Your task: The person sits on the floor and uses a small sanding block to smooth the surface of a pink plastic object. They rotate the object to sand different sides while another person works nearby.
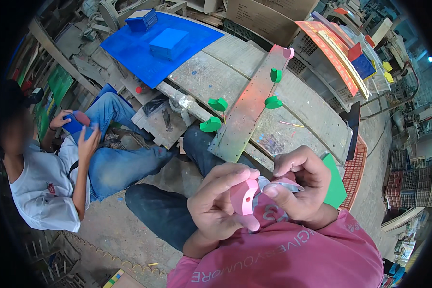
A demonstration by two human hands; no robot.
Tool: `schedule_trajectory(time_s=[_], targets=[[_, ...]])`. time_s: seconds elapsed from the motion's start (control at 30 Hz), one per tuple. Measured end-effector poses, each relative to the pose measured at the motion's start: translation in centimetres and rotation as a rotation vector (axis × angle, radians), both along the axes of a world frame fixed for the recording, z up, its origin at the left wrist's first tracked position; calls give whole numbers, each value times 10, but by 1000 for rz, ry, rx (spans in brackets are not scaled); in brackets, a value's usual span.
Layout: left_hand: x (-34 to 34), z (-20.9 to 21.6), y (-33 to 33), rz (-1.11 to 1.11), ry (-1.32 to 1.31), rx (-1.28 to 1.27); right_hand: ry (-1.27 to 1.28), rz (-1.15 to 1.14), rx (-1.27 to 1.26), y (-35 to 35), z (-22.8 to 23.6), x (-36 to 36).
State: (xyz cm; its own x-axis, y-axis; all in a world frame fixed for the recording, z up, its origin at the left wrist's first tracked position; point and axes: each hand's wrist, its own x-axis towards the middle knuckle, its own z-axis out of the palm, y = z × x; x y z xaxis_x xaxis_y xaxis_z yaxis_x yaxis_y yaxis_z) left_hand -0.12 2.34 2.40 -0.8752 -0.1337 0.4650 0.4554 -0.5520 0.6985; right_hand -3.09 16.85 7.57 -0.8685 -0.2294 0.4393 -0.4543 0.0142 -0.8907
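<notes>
Close to my chest, my left hand (210, 202) grips a pink crescent-shaped piece (248, 198) with a small hole in its edge. The fingers wrap behind the piece and the thumb lies along its top. My right hand (306, 185) is beside it, pinching a small folded sheet (289, 181), reddish on one side and greyish on the other, perhaps sandpaper. Its fingers are close to the pink piece; I cannot tell if the sheet touches it. Beyond my hands, a long board (242, 113) holds several green crescent pieces (218, 104) and another pink one (288, 53) along its edges.
The board lies across a worn plank table (204, 72). Blue blocks (168, 44) are stacked on a blue sheet (122, 45) at the far left. On the left, a seated person (50, 187) handles a blue piece. A green panel (334, 182) and red crate (357, 173) stand right.
</notes>
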Motion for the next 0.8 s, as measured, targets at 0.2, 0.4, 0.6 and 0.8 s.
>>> schedule_trajectory(time_s=[0.2, 0.4, 0.6, 0.8], targets=[[0, 3, 3, 103, 40, -69, -17, 6, 31, -5, 11, 2], [-1, 4, 2, 180, 73, -111, -63, -10, 98, -2, 15, 0], [-1, 6, 2, 197, 69, -157, -50, 13, 75, 1, 15, 0], [-1, 5, 4, 212, 75, -159, -35, 20, 109, 2, 14, -1]])
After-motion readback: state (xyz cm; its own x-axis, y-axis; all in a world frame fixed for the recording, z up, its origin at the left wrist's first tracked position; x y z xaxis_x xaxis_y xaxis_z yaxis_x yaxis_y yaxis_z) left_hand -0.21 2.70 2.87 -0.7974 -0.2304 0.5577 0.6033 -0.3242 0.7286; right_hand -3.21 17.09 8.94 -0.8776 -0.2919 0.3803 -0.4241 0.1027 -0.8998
